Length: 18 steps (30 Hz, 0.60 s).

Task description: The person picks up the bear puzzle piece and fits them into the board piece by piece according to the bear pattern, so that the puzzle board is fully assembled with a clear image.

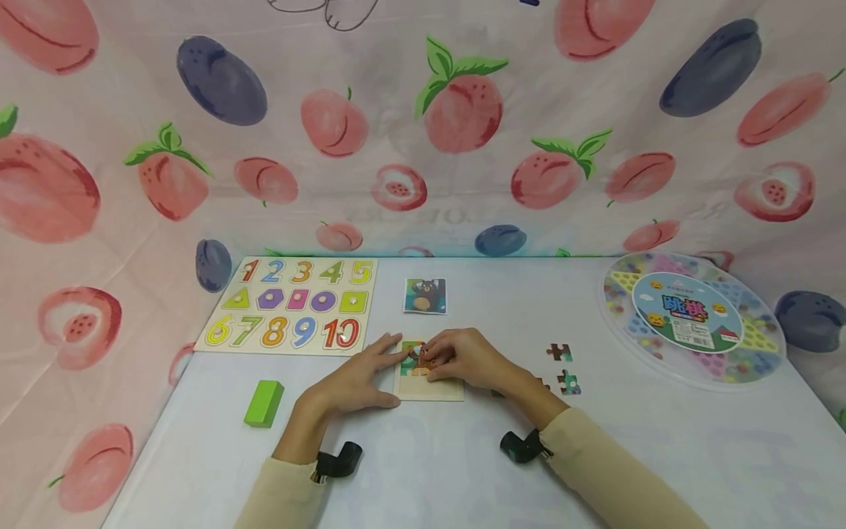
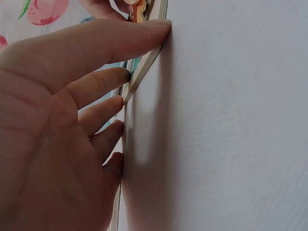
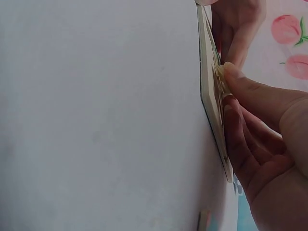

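On the white table, a small wooden puzzle tray point(image 1: 431, 391) lies between the hands, its upper part filled with coloured jigsaw pieces. The left hand point(image 1: 357, 376) has its fingers extended at the tray's left side; its thumb tip point(image 2: 161, 32) touches the tray's edge. Over the tray, the right hand point(image 1: 471, 358) pinches a puzzle piece point(image 3: 221, 72) between thumb and fingers, the piece mostly hidden by them. Loose jigsaw pieces point(image 1: 559, 353) lie right of the tray, some partly covered by the right forearm. Behind the tray is a square bear picture point(image 1: 426, 297).
A number and shape board point(image 1: 280, 351) lies at the back left, with a green block point(image 1: 264, 403) in front of it. At the back right sits a round, clear-lidded game box point(image 1: 687, 312). A fruit-print cloth point(image 1: 463, 191) hangs behind the table.
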Each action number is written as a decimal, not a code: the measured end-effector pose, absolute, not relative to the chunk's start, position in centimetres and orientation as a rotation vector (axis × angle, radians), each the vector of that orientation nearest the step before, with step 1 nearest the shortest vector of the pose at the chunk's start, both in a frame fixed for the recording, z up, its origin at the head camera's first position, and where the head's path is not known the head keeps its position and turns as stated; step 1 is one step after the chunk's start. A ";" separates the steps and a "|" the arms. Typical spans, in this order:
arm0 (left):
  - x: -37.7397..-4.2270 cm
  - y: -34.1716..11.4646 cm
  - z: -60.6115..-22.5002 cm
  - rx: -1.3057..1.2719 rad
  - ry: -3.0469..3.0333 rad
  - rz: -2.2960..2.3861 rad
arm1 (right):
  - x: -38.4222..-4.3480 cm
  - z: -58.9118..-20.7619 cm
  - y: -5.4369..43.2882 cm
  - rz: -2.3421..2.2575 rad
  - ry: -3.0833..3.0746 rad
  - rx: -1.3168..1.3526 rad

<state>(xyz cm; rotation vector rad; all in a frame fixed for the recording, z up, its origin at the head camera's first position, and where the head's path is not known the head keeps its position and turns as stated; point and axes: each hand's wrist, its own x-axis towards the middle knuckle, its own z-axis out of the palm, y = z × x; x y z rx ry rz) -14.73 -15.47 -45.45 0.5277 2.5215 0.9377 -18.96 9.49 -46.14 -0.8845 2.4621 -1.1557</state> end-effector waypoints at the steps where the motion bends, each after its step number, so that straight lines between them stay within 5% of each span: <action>1: -14.7 -15.5 -45.4 0.527 2.521 0.932 | -18.9 -46.1 9.4 -1.140 2.472 -0.883; 18: -14.6 -15.3 -45.3 0.471 2.514 0.940 | -18.5 -46.0 8.7 -1.027 2.555 -0.885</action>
